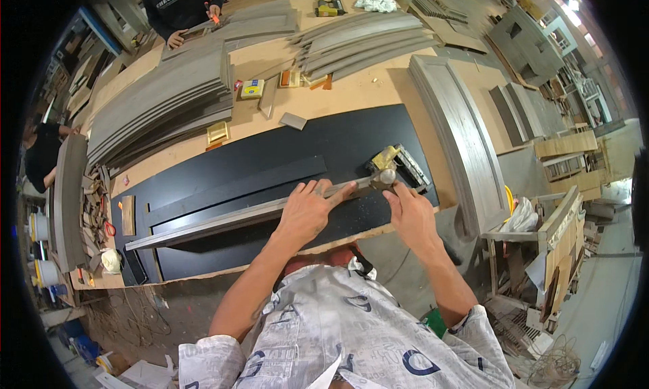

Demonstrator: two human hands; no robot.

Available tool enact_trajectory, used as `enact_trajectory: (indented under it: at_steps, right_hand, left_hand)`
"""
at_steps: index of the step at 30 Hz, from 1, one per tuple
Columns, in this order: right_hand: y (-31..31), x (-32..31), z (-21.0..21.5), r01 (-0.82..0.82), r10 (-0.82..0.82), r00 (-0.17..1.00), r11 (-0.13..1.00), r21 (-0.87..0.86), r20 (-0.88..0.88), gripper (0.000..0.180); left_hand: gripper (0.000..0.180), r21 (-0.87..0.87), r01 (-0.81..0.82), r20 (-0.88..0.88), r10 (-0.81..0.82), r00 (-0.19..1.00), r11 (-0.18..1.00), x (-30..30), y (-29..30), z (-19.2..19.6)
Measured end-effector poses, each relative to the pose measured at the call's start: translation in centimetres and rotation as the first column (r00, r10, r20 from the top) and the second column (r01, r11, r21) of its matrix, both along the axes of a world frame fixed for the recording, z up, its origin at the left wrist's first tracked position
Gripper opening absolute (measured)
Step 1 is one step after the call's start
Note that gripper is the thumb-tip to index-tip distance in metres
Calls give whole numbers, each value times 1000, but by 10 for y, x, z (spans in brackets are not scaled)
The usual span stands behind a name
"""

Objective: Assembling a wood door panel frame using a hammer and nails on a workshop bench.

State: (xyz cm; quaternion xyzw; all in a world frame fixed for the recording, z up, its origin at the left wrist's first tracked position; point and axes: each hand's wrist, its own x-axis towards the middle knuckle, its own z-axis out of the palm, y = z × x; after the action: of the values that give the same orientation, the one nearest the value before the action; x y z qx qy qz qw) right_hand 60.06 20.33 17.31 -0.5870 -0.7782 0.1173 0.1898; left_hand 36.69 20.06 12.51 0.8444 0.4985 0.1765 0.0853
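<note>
A long, narrow grey wooden piece stands on edge across a black panel on the workbench. My left hand grips it toward its right end, fingers over the top edge and index finger stretched along it. At that right end sits a tool with a rounded, shiny metal head. Its handle is hidden, and my right hand is closed just behind the head, apparently around it. Beyond the head, a yellow-and-silver nail gun lies on the black panel.
Stacked grey panels and fanned slats cover the far bench. A framed grey door panel lies to the right. Small boxes and another nail gun lie farther back. A co-worker works at the far side; another person stands left.
</note>
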Motion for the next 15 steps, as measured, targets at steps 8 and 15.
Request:
enact_trajectory:
  at_steps: [8,15]
  right_hand:
    - [4,-16,1,10,-9,1000,1000,-25,19,18]
    - [2,-41,15,-52,59,994,996,79,-95,20]
  left_hand:
    - [73,-51,9,-47,-11,999,999,-7,6,-4]
    - [72,-78,-92,-75,86,993,993,-76,-35,18]
